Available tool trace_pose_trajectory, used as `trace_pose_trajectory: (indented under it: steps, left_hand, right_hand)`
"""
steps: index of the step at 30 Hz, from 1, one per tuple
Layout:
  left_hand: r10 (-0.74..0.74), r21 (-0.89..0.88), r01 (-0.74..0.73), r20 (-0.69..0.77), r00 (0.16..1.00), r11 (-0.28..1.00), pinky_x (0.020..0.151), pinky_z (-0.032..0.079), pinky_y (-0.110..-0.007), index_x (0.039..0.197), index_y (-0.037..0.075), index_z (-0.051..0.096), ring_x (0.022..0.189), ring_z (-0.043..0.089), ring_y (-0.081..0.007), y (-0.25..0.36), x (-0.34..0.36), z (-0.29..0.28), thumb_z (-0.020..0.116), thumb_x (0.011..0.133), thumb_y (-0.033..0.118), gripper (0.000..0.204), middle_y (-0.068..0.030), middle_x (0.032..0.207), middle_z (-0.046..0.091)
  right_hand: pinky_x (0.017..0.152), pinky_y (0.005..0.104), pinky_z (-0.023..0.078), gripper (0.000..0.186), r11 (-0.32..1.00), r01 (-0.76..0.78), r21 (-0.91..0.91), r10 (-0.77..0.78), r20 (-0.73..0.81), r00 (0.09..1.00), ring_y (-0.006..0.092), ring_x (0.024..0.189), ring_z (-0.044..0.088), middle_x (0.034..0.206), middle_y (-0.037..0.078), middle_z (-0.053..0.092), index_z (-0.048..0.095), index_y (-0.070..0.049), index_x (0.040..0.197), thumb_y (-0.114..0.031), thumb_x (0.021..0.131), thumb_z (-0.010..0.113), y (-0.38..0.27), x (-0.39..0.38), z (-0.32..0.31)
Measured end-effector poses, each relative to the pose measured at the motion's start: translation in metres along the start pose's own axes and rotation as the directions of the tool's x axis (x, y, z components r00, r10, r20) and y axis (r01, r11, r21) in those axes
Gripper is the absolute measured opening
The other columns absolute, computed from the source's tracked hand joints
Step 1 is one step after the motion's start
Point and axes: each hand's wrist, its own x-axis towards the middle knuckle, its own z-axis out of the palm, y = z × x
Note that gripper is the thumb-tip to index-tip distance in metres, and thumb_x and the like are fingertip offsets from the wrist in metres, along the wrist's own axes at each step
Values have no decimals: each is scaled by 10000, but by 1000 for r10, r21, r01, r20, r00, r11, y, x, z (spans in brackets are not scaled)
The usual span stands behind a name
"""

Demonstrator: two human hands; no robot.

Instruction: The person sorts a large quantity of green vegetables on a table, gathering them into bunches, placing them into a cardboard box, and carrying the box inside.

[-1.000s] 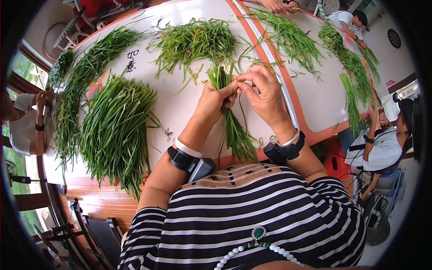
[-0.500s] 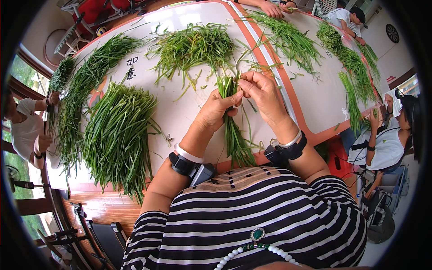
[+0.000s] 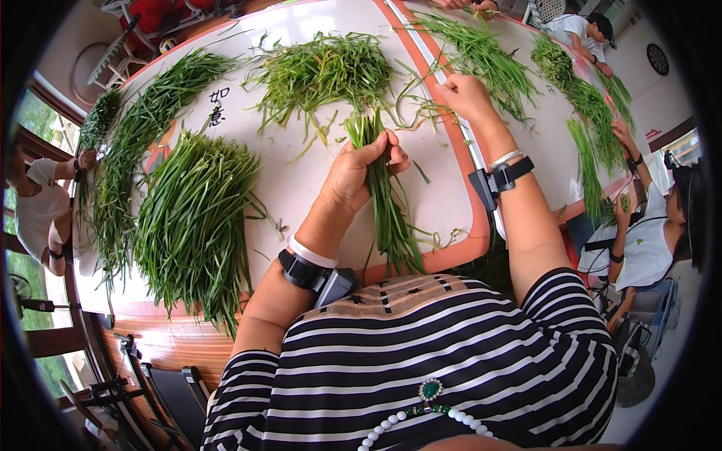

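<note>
My left hand point(image 3: 355, 171) is closed round a bunch of garlic chives point(image 3: 392, 229). The pale cut ends stick up above my thumb, and the long green leaves hang toward the table's near edge. Off to the right, over the orange table border, my right hand point(image 3: 465, 98) is held apart from the bunch with its fingers curled together. Whether anything small is pinched in them I cannot make out. Just beyond the bunch lies a loose heap of chives point(image 3: 323, 75). A large, neatly laid pile of chives point(image 3: 197, 210) rests to the left.
More greens point(image 3: 169, 94) run along the table's left side. Across the table seam lie further chives point(image 3: 485, 64). Scraps of leaf litter the white tabletop point(image 3: 301, 180). Other people work at the left, the far side and the right, where a person in white point(image 3: 647, 240) sits.
My right hand has left the top of the bunch and moved up and to the right. My left hand keeps its hold and has shifted slightly left.
</note>
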Motion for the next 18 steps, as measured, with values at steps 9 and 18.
trace_pose_trajectory:
  steps: [9, 18]
  left_hand:
    - [-60, -50, 66, 106, 993, 997, 479, 311, -225, 839, 75, 487, 568, 342, -100, 5, 0, -7, 538, 974, 252, 228, 9, 652, 379]
    - [9, -34, -3, 169, 986, 999, 430, 240, -226, 711, 124, 402, 481, 274, -76, 5, -3, -10, 540, 977, 325, 361, 39, 571, 296]
  right_hand:
    - [570, 379, 472, 302, 997, 80, -2, -79, 123, 989, 259, 601, 616, 675, 145, 639, 629, 10, 739, -275, 827, 677, -1, -9, 11]
    - [402, 175, 399, 99, 616, -367, 697, -109, 537, 836, 33, 490, 516, 702, 36, 639, 593, -24, 891, -107, 872, 643, -30, -75, -48]
